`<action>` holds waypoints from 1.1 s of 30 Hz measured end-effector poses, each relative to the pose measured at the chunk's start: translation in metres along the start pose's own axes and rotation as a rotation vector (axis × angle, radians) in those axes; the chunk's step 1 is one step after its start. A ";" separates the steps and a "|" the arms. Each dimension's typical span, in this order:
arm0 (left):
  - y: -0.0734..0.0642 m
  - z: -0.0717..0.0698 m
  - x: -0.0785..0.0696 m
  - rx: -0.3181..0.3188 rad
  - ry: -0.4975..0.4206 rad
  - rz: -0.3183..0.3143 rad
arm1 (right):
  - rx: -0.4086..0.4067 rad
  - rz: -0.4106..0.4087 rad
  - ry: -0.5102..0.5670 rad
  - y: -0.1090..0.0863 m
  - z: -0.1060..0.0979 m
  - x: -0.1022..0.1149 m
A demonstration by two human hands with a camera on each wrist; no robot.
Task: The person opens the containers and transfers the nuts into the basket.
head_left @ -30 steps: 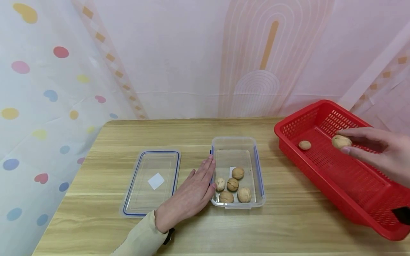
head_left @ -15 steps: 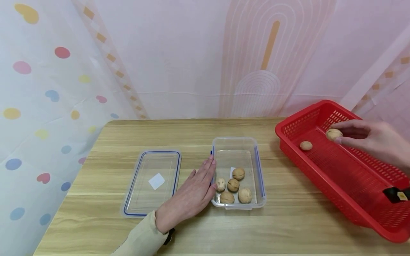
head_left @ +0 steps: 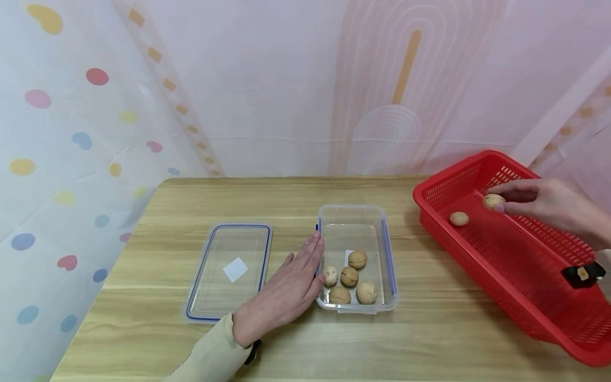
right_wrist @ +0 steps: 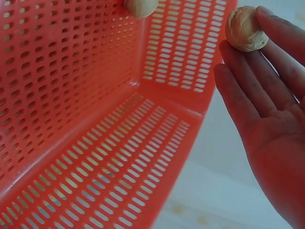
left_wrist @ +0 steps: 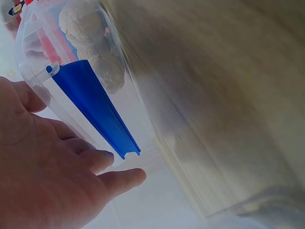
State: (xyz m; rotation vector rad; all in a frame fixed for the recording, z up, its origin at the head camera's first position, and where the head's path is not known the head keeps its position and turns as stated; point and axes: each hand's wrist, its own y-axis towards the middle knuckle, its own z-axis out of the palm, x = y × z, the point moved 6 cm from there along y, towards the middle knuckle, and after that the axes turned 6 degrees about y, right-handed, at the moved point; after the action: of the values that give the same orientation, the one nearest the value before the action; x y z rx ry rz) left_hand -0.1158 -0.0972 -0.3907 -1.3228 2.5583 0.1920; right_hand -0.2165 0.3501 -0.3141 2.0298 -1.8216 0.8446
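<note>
My right hand (head_left: 546, 204) pinches a walnut (head_left: 494, 201) between thumb and fingers, over the far part of the red basket (head_left: 515, 265). In the right wrist view the pinched walnut (right_wrist: 246, 28) shows at the fingertips, beside the basket wall (right_wrist: 181, 47). Another walnut (head_left: 459, 218) lies on the basket floor. My left hand (head_left: 286, 289) rests with straight fingers along the left side of the clear plastic container (head_left: 355, 212). Several walnuts (head_left: 349, 276) sit in the container's near half. The left wrist view shows the blue side clip (left_wrist: 95, 109) hanging by my fingers.
The clear lid (head_left: 226, 297) with a blue seal and a white label (head_left: 235, 269) lies flat on the wooden table (head_left: 406, 345), left of the container. A patterned cloth (head_left: 277, 95) hangs behind the table's back edge.
My right hand has moved left and slightly up with the walnut, deeper over the basket's far end. The left hand and the container keep their places; the view has shifted slightly.
</note>
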 end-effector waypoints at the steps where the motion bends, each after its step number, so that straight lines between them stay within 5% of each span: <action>1: 0.000 0.000 0.000 0.001 -0.001 -0.003 | 0.008 -0.005 0.007 0.002 0.000 -0.002; 18: -0.004 -0.001 -0.001 0.001 0.000 -0.008 | 0.130 -0.071 -0.015 0.030 0.025 -0.021; 33: -0.006 -0.001 0.000 0.003 -0.006 -0.006 | 0.195 -0.013 0.029 0.034 0.037 -0.038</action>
State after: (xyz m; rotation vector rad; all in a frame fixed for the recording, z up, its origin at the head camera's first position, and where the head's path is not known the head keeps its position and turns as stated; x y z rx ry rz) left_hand -0.1105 -0.1006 -0.3900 -1.3271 2.5478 0.1907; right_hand -0.2418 0.3536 -0.3713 2.1297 -1.7697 1.0806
